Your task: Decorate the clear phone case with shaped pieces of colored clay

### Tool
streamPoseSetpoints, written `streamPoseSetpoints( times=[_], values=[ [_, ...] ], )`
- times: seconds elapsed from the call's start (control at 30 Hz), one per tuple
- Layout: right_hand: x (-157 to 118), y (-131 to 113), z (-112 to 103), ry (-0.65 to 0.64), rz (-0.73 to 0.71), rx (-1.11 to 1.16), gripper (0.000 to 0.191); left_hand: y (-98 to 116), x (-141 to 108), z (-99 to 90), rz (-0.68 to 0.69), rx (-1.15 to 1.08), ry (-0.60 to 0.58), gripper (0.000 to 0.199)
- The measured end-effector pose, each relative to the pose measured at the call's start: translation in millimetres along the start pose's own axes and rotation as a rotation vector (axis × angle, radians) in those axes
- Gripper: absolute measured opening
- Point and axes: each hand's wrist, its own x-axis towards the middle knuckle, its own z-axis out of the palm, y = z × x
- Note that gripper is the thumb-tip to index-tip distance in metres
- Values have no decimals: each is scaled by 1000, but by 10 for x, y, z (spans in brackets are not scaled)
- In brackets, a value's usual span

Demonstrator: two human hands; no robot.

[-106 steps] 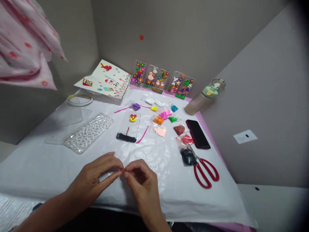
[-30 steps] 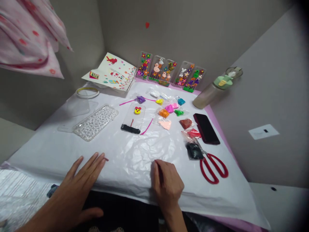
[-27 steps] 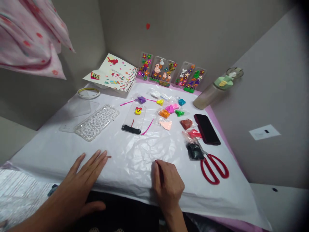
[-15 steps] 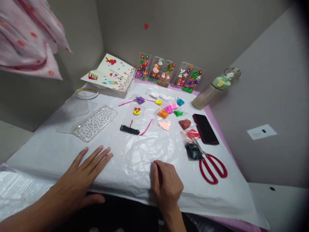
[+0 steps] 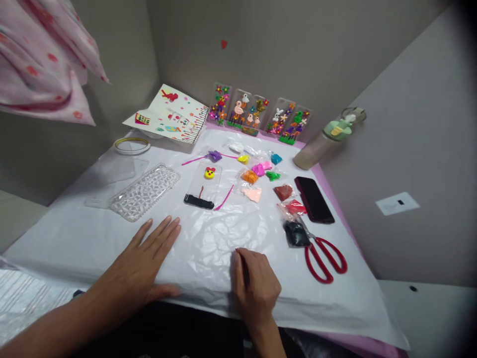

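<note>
My left hand (image 5: 143,263) lies palm down on the white plastic sheet (image 5: 201,268), its fingers outstretched, below the textured clear case (image 5: 145,191). My right hand (image 5: 257,286) rests on the sheet to the right, its fingers curled and pinched; whatever may be between the fingertips is too small to make out. Beyond both hands lies a clear phone case (image 5: 212,186) with a yellow face with red ears (image 5: 209,173), a short brown strip and a black band (image 5: 198,201) at its lower end. A thin magenta strip (image 5: 224,198) lies beside its right edge.
Bagged clay in several colours, including orange (image 5: 250,176) and black (image 5: 297,234), lies right of centre. Red-handled scissors (image 5: 325,258), a dark phone (image 5: 315,200) and a bottle (image 5: 316,146) are at the right. Decorated cases (image 5: 276,118) and a drawing book (image 5: 175,114) stand behind.
My left hand has slid right and slightly forward over the sheet, still spread. My right hand stays almost in place with its fingers curled. The view has shifted slightly.
</note>
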Motion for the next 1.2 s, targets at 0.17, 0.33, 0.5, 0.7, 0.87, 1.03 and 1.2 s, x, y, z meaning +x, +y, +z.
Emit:
streamPoseSetpoints(
  times=[0.17,0.33,0.5,0.7,0.87,1.03,1.2],
  values=[
    [-7,3,3,-6,-2,3,11,118,-304,-84,38,-26,-35,124],
    [-6,2,10,1,-11,-2,13,92,-307,-104,50,-9,-43,112],
    [-1,-3,9,-5,-8,2,11,-11,43,-6,-2,-49,26,113],
    [-2,-1,2,-3,-8,-5,11,139,-276,-58,15,-33,-5,111],
    [-2,0,3,5,-27,-9,12,107,-289,-78,78,-5,-35,106],
    [2,1,-1,-4,-12,-2,11,-6,44,-7,71,-3,22,116],
    [1,3,-2,-1,-20,-11,11,114,-249,-70,85,6,-34,119]
  ],
)
